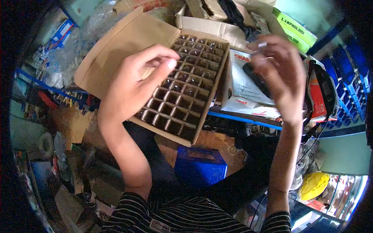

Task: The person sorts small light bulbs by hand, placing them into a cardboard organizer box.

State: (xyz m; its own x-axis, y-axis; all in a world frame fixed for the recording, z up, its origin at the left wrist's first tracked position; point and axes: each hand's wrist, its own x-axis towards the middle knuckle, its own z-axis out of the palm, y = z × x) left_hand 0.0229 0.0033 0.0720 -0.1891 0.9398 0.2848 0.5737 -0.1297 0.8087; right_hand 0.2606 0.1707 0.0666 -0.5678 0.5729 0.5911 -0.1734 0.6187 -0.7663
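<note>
Both hands blurred: left hand [132,83] fingers curled empty; right hand [281,73] pinching small unclear item [262,44].

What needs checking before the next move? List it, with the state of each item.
1. Carton flap open: ok, the divider grid is exposed.
2. Cells hold parts: ok in the far rows, where small shiny items sit; cannot tell for the near rows.
3. Left hand free: ok, it hovers over the grid's left edge with nothing visible in it.
4. Right hand has its piece: ok, a small pale piece is pinched at the fingertips.
5. White box clear of the carton: cannot tell, they sit side by side and may touch.
</note>
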